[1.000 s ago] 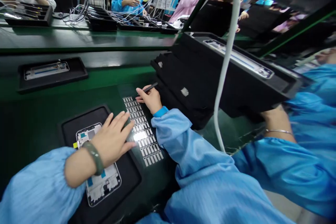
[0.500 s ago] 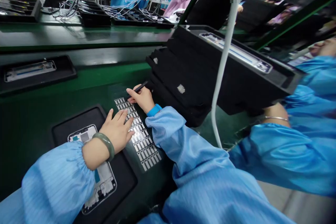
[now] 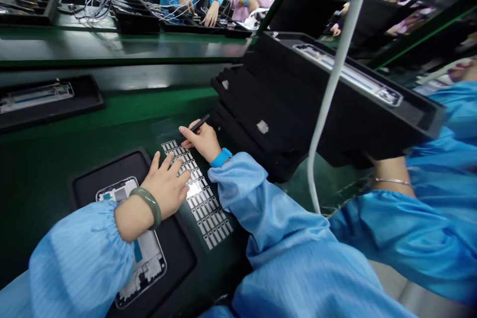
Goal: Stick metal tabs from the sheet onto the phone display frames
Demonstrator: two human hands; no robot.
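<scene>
My left hand (image 3: 166,186) rests with spread fingers on the left edge of a clear sheet (image 3: 197,190), which carries rows of small whitish stickers. A green bangle circles that wrist. At the sheet's far end, my right hand (image 3: 203,140) grips slim black tweezers (image 3: 199,123); their tips are hidden by the fingers. Under my left forearm lies a phone frame (image 3: 147,258) in a shallow black tray (image 3: 181,248). My forearm and sleeve cover the frame's middle.
Stacked black trays (image 3: 257,144) stand right of my right hand; a tilted tray (image 3: 421,119) holds another phone frame (image 3: 350,74). A white cable (image 3: 328,94) hangs before them. Another tray (image 3: 84,102) lies far left. A co-worker's arm (image 3: 393,176) reaches in from the right. Others work across the bench.
The sticker sheet's near end has shifted slightly down and right. My hands stay nearly in place. The tilted tray appears farther right, and the co-worker across the bench has lowered both hands.
</scene>
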